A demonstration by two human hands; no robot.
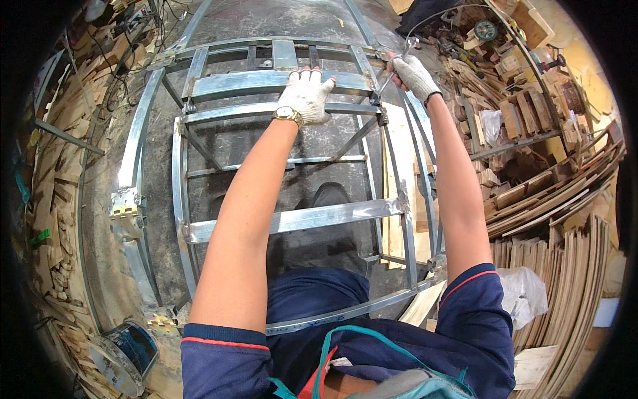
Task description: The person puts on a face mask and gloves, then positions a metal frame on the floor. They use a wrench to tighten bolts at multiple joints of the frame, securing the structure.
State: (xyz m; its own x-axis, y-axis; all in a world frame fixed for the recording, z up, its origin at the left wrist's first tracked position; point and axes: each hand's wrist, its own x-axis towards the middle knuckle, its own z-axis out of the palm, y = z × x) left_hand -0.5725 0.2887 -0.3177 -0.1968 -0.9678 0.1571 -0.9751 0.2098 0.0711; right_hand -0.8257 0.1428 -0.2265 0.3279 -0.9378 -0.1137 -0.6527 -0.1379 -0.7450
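Note:
A welded frame of shiny square metal tubing (pixel 306 218) lies across the floor before me. My left hand (pixel 308 95), in a white fingerless work glove, rests palm down over a wide crossbar (pixel 239 84) at its far part, fingers stretched out. At the frame's far right corner, my right hand (pixel 413 75), gloved the same way, is closed round a slim metal tool (pixel 413 42) with a shiny rounded end. The tool slants down to the left toward the joint of the bars; its exact kind is unclear.
Brass-coloured hinges (pixel 125 205) sit on the frame's left side. Wood strips (pixel 561 286) are stacked at the right, near a clear plastic bag (pixel 522 296). A metal rack (pixel 518 143) holds wood pieces. A dark round container (pixel 126 356) stands at lower left, beside wood scraps (pixel 56 253).

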